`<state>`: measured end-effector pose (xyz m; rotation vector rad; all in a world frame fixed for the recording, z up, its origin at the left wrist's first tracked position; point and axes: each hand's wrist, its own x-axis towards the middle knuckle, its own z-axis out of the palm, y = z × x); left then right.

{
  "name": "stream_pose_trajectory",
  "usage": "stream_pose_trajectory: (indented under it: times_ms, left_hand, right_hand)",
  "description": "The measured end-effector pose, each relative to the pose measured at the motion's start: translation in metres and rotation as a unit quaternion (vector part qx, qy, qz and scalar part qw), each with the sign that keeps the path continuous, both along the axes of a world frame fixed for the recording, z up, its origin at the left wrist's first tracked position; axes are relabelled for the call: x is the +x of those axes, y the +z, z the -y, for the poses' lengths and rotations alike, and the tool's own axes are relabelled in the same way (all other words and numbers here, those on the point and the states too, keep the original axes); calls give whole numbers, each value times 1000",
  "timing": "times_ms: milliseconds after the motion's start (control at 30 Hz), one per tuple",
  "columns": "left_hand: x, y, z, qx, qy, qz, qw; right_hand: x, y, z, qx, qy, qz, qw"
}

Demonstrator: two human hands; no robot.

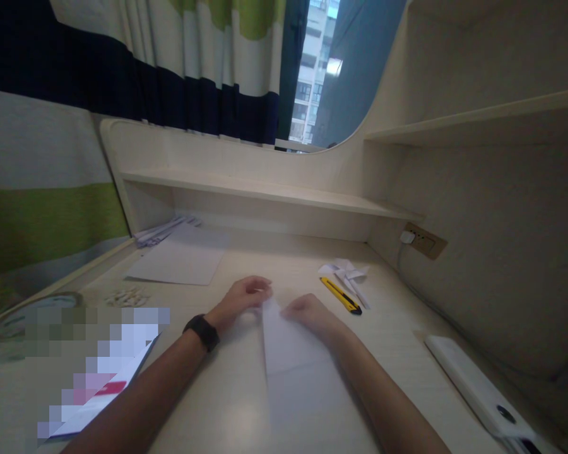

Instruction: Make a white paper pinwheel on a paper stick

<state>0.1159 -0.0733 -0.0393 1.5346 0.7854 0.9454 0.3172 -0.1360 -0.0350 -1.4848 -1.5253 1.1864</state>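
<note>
A white sheet of paper [293, 359] lies lengthwise on the desk between my forearms, with a faint crease across it. My left hand [241, 299], a dark watch on its wrist, pinches the far left corner of the paper. Fingers curled, my right hand [310, 312] grips the far edge just to the right of it. Off to the right of my right hand lies a yellow utility knife [341, 295]. Behind the knife is a folded white paper pinwheel [348, 272] with a paper stick.
White sheets [175, 255] lie at the back left, beside folded paper strips [165, 230]. Closer in are a pile of small pale pieces [127, 296] and a partly blurred flat item [118, 372]. A white device [478, 384] stands right, near a cabled wall socket [426, 241].
</note>
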Motion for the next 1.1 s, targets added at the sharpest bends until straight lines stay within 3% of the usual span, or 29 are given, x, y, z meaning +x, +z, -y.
stream_pose_trajectory:
  times_ms: [100, 200, 367, 667, 867, 1000, 1100]
  left_hand:
    - [-9, 5, -4, 80, -149, -131, 977]
    - [-10, 9, 0, 112, -230, -222, 941]
    - [-7, 8, 6, 131, -242, -260, 926]
    - [-15, 9, -1, 97, -233, -261, 932]
    - [-22, 18, -3, 39, -171, -215, 961]
    - [-17, 12, -4, 2, -58, -171, 984]
    - [-6, 1, -2, -18, -50, -145, 988]
  right_hand:
    - [2, 7, 3, 8, 96, 52, 994]
    - [-2, 6, 3, 18, 159, 102, 982]
    - [-10, 0, 3, 40, 178, 167, 969]
    - [9, 10, 1, 42, 202, 150, 967]
    - [35, 17, -1, -7, 151, 84, 985]
    - [46, 16, -4, -24, 18, -22, 999]
    - [41, 8, -12, 9, -89, -81, 993]
